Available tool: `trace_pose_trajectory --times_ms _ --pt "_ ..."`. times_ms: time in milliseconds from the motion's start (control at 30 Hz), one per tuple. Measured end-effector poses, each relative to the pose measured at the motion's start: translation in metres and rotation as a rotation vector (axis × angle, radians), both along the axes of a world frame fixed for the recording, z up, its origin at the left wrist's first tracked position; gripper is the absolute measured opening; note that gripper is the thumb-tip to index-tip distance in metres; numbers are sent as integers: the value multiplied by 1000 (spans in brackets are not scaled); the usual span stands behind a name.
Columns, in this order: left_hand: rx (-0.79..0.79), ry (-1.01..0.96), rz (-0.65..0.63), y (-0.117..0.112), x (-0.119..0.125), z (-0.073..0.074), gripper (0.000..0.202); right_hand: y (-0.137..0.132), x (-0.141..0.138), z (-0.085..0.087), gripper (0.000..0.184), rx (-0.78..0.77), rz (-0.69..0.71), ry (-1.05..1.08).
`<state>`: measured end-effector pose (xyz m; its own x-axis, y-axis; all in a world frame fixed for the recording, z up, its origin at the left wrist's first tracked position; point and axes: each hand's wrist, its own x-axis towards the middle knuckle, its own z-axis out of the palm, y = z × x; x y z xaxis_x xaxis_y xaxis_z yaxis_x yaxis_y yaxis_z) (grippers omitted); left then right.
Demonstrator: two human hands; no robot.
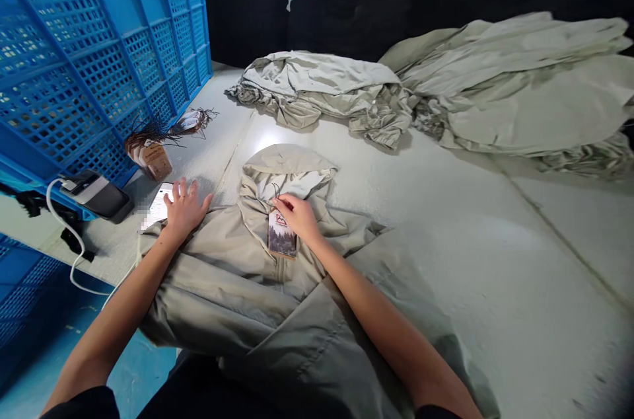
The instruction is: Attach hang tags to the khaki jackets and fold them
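A pale grey-green hooded jacket [232,273] lies flat on the white table [495,260], hood pointing away from me. My left hand [184,206] rests flat with fingers spread on the jacket's left shoulder, next to a lit phone [157,205]. My right hand [297,215] is closed at the collar, pinching the top of a cardboard hang tag [282,239] with a dark string. The tag lies on the jacket's zip.
A blue plastic crate [89,55] stands at the left. Beside it lie a bundle of hang tags with strings [153,151] and a black device with a white cable [96,193]. Piles of similar jackets [446,95] fill the back of the table.
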<state>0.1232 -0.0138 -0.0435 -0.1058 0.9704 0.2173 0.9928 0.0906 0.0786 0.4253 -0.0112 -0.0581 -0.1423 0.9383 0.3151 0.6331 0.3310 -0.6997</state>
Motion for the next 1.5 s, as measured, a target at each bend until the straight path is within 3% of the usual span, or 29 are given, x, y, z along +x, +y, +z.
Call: trace_pose_trajectory --times_ms 400,667,767,933,1067,1167,1267,1500 --pt "64 -1 -76 -6 15 5 65 1 0 1 34 9 2 10" --pt "80 -70 -291 -7 46 5 59 2 0 0 35 8 5 9" --pt "49 -121 -433 -4 58 7 55 2 0 -1 35 9 7 15" --pt "-72 -295 -703 20 94 15 45 3 0 -2 36 -3 24 97" --pt "-202 -614 -880 54 128 12 40 4 3 -2 38 -30 -47 264" --pt "-259 -900 -904 64 143 0 39 3 5 2 41 -58 -88 366" --pt "-261 -1089 -911 58 146 -12 37 1 5 6 43 -76 -100 397" --pt "-284 -1169 -910 52 145 -18 37 1 5 6 44 -80 -116 457"
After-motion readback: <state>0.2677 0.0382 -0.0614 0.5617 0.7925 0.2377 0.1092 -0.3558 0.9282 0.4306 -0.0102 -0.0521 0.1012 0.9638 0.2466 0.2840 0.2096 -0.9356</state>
